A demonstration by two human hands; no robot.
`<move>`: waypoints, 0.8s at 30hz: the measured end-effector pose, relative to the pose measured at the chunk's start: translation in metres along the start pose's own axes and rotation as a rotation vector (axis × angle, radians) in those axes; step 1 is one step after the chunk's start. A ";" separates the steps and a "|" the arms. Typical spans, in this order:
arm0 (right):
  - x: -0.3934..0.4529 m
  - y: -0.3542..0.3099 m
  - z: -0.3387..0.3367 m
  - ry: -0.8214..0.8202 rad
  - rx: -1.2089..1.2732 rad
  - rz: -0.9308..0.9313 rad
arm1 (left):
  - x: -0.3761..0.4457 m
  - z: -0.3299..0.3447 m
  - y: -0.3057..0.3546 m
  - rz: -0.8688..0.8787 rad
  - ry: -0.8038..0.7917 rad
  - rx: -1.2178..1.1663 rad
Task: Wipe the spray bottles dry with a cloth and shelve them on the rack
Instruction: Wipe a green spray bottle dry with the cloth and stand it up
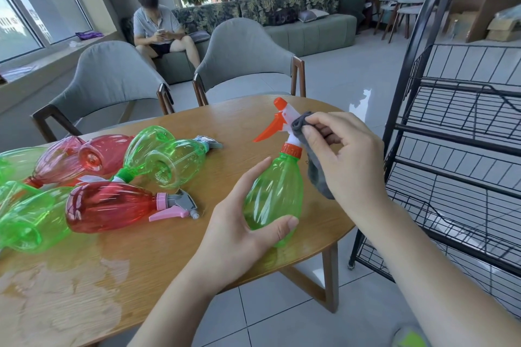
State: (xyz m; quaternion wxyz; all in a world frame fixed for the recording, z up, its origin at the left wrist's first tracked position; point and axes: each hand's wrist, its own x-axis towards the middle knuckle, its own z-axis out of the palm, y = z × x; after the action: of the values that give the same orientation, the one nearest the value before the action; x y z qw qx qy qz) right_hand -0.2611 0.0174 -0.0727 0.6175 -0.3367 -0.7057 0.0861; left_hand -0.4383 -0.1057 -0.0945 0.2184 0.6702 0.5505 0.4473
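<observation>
Wiping the head of one green bottle, the shelving not yet begun.

The left hand (pixel 239 229) grasps the green spray bottle (pixel 273 194) round its belly, upright just above the worktop (pixel 174 256) edge; the right hand (pixel 346 155) pinches a grey cloth (pixel 315 169) against the white neck below the orange trigger (pixel 270 128). Next, I reckon, the cloth goes down the body, then the bottle swings right to the black wire rack (pixel 462 155), whose visible shelves hold none. Other bottles (pixel 112 205) lie on the wet worktop.
</observation>
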 end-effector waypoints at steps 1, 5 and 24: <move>-0.001 -0.003 0.000 -0.035 0.015 -0.013 | 0.000 -0.001 0.000 -0.001 0.000 0.001; -0.004 -0.005 -0.005 -0.083 0.029 -0.022 | 0.000 0.000 0.002 0.000 -0.003 0.005; -0.014 0.026 -0.015 -0.027 0.205 0.410 | 0.000 0.007 0.004 -0.095 0.044 -0.100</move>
State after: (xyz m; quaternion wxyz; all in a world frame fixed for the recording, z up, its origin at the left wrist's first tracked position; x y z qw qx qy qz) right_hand -0.2378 0.0247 -0.0947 0.6088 -0.4071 -0.6182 0.2854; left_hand -0.4301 -0.1059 -0.0948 0.2604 0.6216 0.5633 0.4780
